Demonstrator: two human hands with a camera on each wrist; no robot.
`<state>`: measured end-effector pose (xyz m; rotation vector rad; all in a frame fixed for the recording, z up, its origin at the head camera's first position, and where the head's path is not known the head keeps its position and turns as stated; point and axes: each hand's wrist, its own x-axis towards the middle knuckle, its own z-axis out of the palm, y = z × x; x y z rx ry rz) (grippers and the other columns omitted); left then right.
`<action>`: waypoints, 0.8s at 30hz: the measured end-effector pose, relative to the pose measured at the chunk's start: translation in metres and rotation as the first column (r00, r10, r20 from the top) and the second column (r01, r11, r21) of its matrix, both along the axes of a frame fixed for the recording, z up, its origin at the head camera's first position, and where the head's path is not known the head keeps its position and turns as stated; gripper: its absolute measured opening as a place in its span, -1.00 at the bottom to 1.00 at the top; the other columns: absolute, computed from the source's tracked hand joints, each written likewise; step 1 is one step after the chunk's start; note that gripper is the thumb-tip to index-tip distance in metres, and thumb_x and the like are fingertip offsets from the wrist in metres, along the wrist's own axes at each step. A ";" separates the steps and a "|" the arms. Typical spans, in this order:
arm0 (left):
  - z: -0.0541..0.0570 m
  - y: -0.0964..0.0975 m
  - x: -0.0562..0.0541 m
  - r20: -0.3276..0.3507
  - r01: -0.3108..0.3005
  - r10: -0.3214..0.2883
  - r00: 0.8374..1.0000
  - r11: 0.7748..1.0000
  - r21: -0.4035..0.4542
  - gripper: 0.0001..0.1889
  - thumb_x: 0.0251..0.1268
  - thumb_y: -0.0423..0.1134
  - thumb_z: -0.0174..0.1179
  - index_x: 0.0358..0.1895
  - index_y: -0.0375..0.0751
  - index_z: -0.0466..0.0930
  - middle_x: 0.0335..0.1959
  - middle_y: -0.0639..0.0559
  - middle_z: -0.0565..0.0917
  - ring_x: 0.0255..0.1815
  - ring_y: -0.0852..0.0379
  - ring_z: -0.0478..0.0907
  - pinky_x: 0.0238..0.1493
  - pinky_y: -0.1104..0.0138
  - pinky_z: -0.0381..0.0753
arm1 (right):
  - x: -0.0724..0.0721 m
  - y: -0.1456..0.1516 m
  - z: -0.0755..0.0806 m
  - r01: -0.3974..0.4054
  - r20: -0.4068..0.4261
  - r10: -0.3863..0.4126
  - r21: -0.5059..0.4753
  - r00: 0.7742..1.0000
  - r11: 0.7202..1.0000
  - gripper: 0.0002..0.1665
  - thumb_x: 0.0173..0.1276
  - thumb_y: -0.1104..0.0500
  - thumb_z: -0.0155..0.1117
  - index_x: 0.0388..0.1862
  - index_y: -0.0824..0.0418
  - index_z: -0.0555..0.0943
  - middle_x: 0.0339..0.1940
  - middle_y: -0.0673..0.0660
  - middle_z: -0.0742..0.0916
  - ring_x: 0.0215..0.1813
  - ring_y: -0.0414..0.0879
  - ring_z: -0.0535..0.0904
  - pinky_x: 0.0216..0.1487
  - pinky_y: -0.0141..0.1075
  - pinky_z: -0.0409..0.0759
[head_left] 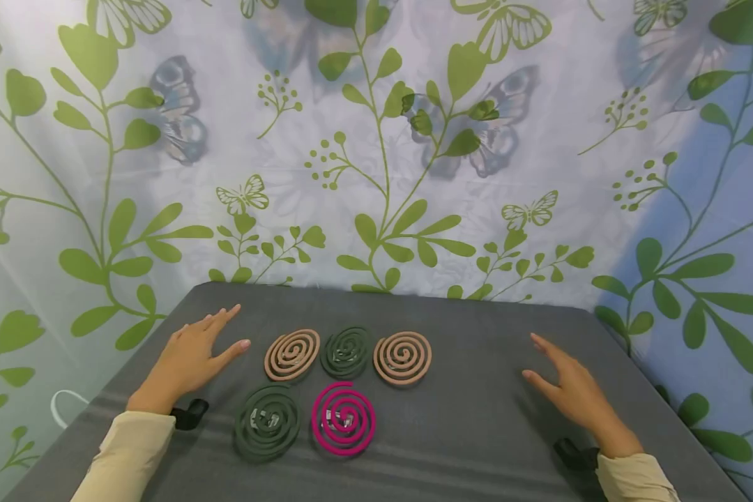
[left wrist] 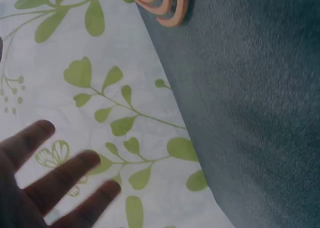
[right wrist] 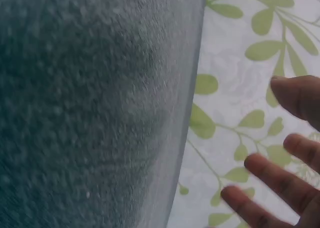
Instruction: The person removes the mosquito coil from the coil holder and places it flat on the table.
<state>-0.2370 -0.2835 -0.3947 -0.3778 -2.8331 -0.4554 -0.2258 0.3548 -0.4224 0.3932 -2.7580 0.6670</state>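
Observation:
Spiral mosquito coils lie in two rows on the grey table. Farther back are a tan coil (head_left: pixel 292 355), a dark green coil (head_left: pixel 346 352) and another tan coil (head_left: pixel 403 358). Nearer are a larger dark green coil (head_left: pixel 267 422) and a magenta coil (head_left: pixel 344 419), each with silvery metal showing at its middle. My left hand (head_left: pixel 191 357), fingers extended and thumb apart, is left of the coils and holds nothing. Well to their right, my right hand (head_left: pixel 571 389) is likewise empty with straight fingers. Part of a tan coil (left wrist: pixel 172 10) shows in the left wrist view.
The grey table (head_left: pixel 477 432) ends at a hanging cloth (head_left: pixel 288 139) printed with green leaves and butterflies. A white loop (head_left: pixel 56 408) shows by the table's left edge. Black straps (head_left: pixel 190 414) sit at both wrists below light sleeves.

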 end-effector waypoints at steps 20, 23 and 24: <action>0.017 0.030 0.027 -0.072 0.238 -0.228 0.971 0.950 0.204 -0.39 0.57 -0.05 0.38 0.58 -0.12 0.52 0.44 -0.21 0.63 0.39 -0.40 0.56 0.28 -0.40 0.49 | 0.012 -0.032 0.000 -0.209 -0.008 0.212 -0.205 0.977 0.956 -0.44 0.50 0.24 0.49 0.43 0.28 0.62 0.18 0.26 0.80 0.09 0.13 0.78 0.03 -0.02 0.77; 0.016 0.036 0.028 -0.099 0.286 -0.270 0.958 0.933 0.217 -0.41 0.53 -0.12 0.42 0.54 -0.15 0.55 0.41 -0.17 0.65 0.37 -0.35 0.60 0.27 -0.34 0.54 | 0.012 -0.034 -0.001 -0.242 0.021 0.258 -0.278 0.966 0.930 -0.47 0.53 0.25 0.46 0.41 0.32 0.62 0.15 0.27 0.80 0.07 -0.04 0.78 0.01 -0.17 0.77; 0.016 0.038 0.028 -0.109 0.305 -0.287 0.952 0.926 0.223 -0.41 0.52 -0.13 0.43 0.53 -0.16 0.56 0.41 -0.15 0.66 0.36 -0.32 0.61 0.27 -0.32 0.56 | 0.011 -0.035 -0.001 -0.258 0.027 0.279 -0.305 0.960 0.917 -0.47 0.54 0.25 0.45 0.42 0.35 0.61 0.15 0.26 0.80 0.08 -0.08 0.77 0.00 -0.21 0.76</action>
